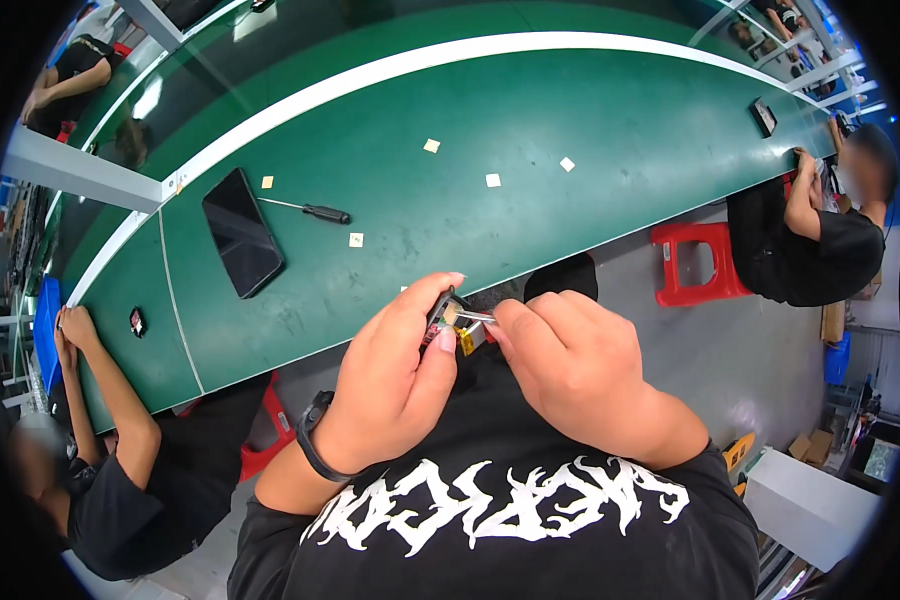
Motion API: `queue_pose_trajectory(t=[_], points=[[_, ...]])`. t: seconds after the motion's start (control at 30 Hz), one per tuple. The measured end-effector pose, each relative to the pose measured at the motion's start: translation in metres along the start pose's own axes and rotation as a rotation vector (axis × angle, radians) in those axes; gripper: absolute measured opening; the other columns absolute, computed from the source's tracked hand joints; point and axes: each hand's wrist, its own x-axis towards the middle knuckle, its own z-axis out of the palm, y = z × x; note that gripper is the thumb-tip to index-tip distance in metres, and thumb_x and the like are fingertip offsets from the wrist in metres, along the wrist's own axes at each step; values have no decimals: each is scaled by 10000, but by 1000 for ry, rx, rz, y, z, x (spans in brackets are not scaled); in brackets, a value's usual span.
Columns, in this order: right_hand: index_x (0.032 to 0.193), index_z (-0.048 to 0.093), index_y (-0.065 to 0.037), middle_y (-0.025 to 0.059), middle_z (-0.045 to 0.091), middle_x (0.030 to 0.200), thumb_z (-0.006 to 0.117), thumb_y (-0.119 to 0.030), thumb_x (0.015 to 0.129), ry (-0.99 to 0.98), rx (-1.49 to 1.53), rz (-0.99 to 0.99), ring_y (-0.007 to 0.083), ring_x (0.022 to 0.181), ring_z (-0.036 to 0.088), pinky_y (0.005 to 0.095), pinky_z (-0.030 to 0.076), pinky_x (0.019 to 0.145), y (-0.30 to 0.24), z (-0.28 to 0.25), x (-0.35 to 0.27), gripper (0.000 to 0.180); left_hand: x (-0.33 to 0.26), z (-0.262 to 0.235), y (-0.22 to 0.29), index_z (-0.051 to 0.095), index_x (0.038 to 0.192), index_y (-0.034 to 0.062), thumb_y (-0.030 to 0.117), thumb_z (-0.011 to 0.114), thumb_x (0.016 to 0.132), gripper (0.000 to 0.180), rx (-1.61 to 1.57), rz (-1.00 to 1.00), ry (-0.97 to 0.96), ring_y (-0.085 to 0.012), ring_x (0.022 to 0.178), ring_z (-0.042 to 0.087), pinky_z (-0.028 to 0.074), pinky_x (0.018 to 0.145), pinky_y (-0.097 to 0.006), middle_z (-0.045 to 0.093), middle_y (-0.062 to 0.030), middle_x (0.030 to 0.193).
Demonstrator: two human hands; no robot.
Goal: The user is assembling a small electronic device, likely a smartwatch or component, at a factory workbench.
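In front of my chest, just off the table's near edge, my left hand (pixel 395 365) grips a small dark electronic part (pixel 436 326) between thumb and fingers. A tan square patch (pixel 451 315) shows on its face. My right hand (pixel 575 350) pinches a pair of metal tweezers (pixel 474 316), their tips pointing left and meeting the part near that patch. A bit of yellow (pixel 467 342) shows below the tweezers; what it belongs to is hidden. My curled right fingers cover the rest of the tweezers.
The green table (pixel 420 210) bears a black smartphone (pixel 242 233), a screwdriver (pixel 315 211) and several small pale squares (pixel 431 146). Co-workers sit at left (pixel 140 480) and right (pixel 810 230). A red stool (pixel 698 264) stands right, and small dark parts (pixel 137 322) lie near both people.
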Motion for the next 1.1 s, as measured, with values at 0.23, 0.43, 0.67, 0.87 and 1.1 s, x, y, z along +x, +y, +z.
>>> queue_pose_trajectory(t=[0.23, 0.43, 0.67, 0.87, 1.1], points=[[939, 660, -80, 4, 492, 697, 726, -90, 767, 13, 85, 94, 143, 595, 550, 278, 444, 483, -9, -2, -7, 185, -3, 0, 11, 534, 1323, -57, 3, 525, 952, 376, -392, -372, -118, -126, 643, 513, 429, 618, -270, 581, -62, 833], [959, 671, -46, 36, 546, 718, 694, -149, 924, -158, 409, 294, 225, 636, 602, 334, 488, 541, -2, -13, -7, 111, 2, 6, 5, 560, 1293, -56, 48, 530, 945, 365, -78, -79, -34, -146, 655, 519, 427, 630, -287, 558, -48, 770], [982, 671, -4, 71, 574, 802, 664, -141, 974, -214, 909, 418, 198, 697, 580, 315, 470, 628, 8, -17, -12, 138, 1, 1, 7, 553, 1296, -45, -22, 566, 923, 374, -162, -221, -74, -216, 736, 600, 491, 686, -320, 651, -159, 1017], [972, 676, -21, 71, 592, 825, 709, -70, 913, -107, 839, 484, 195, 709, 580, 313, 468, 625, 2, -10, -11, 84, 0, 0, 11, 551, 1298, -43, -24, 564, 924, 374, -181, -234, -92, -216, 721, 589, 487, 676, -330, 634, -146, 967], [935, 678, -47, 59, 654, 823, 752, -23, 802, 21, 435, 240, 249, 677, 616, 351, 500, 588, -2, -1, -9, 154, -3, 4, 9, 539, 1320, -47, -35, 565, 920, 400, -50, -81, -64, -226, 727, 587, 491, 690, -339, 625, -155, 962]])
